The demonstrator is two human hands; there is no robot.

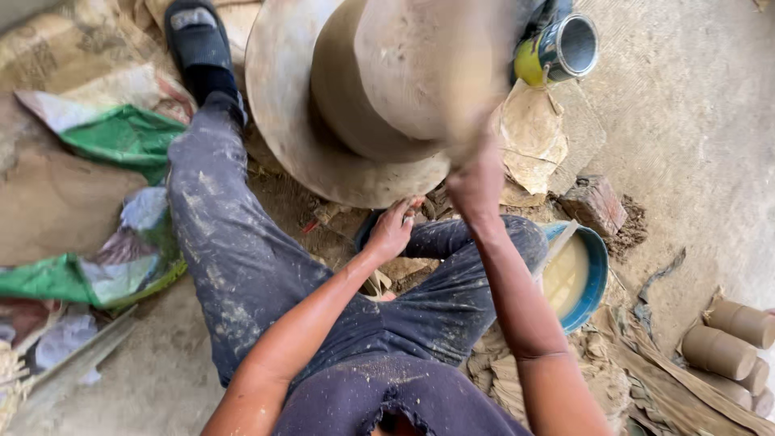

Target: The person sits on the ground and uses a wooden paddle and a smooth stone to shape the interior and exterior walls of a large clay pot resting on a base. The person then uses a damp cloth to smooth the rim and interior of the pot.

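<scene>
Item one, bottom of the frame: I am seeing the person's dark, clay-spattered shirt and trousers, seated, one leg stretching toward the upper left, ending in a black slipper.

Item two, centre: the left hand is reaching under the edge of the wheel disc, fingers curled; I cannot tell whether it is gripping anything.

Item three, centre right: the right hand is pressing against the side of the clay mound, blurred, so the grip cannot be told.

Item four, top centre: the clay mound is sitting on the wheel disc, both motion-blurred.

Item five, right of centre: a blue bowl holding pale slip is lying beside the right forearm.

Item six, lower right: several clay cylinders are lying on their sides.

Item seven, upper right: a metal tin is lying tipped just beside the mound.

Item eight, left: a green plastic sheet is crumpling over sacking
</scene>
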